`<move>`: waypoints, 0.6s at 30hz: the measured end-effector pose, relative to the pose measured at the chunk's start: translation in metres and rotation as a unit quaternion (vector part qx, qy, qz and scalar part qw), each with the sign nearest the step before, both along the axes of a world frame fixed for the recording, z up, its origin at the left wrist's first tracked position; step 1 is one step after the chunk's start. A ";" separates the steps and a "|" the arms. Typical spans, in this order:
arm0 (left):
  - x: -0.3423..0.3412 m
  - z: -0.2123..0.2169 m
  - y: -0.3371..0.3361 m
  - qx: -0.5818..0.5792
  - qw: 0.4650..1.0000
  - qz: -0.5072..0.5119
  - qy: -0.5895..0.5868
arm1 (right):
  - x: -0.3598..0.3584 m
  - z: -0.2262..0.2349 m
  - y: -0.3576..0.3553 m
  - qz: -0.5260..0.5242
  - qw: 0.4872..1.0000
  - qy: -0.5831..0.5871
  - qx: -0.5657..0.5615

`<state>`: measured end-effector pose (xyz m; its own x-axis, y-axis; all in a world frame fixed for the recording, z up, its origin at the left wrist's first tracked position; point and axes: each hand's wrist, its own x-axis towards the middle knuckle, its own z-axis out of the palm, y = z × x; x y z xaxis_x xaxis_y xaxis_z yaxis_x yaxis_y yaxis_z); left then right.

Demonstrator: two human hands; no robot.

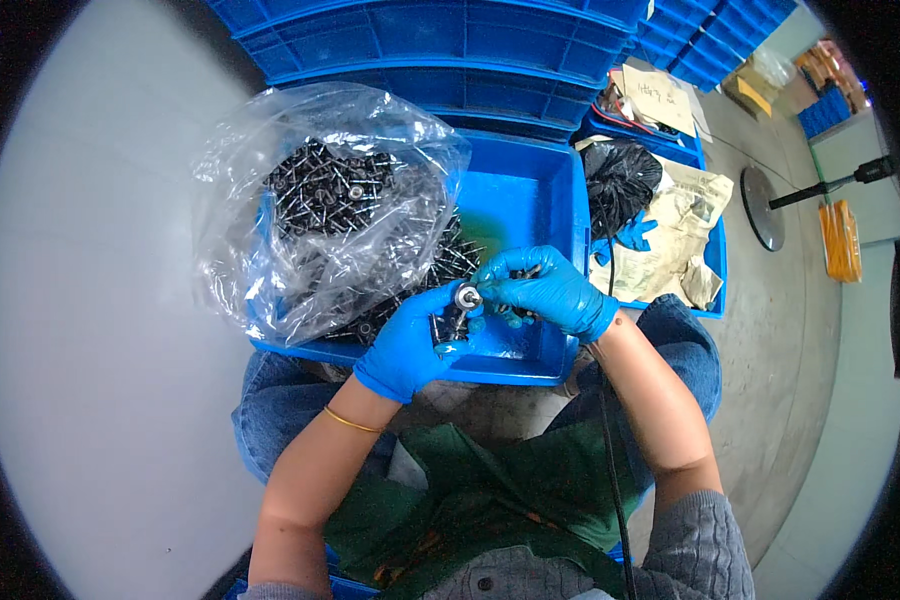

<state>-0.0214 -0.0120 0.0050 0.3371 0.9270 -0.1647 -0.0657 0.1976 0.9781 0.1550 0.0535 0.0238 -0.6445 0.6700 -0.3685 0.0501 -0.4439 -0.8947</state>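
Observation:
Both my hands wear blue gloves and meet over a blue plastic bin (530, 190) resting on my lap. My left hand (415, 345) grips a small dark part with a round silver end (466, 296), held upright at its fingertips. My right hand (545, 290) is closed around several small dark parts and touches the silver-ended part from the right. A clear plastic bag (320, 200) full of small black and silver metal parts (330, 185) lies in the bin's left half, just above my left hand.
Stacked blue crates (450, 50) stand beyond the bin. To the right, another blue bin (715, 265) holds a black bag (620, 180), crumpled paper and a blue glove. A round stand base (760, 205) and orange items (840, 240) sit on the grey floor at right. A pale wall fills the left.

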 end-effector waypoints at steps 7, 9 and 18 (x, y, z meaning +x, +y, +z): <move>-0.004 0.006 0.001 -0.008 1.000 -0.013 -0.017 | -0.001 0.000 -0.004 0.035 0.999 0.004 0.002; -0.003 0.006 0.001 0.001 1.000 -0.011 -0.022 | -0.003 -0.002 -0.005 0.035 0.999 0.011 0.006; -0.002 0.005 0.001 -0.003 0.999 -0.011 -0.049 | -0.005 0.006 -0.009 0.045 0.999 0.009 -0.001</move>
<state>-0.0232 -0.0111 0.0103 0.3715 0.9184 -0.1364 -0.1561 0.2066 0.9659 0.1498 0.0449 0.0295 -0.7091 0.6079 -0.3573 0.0734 -0.4404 -0.8948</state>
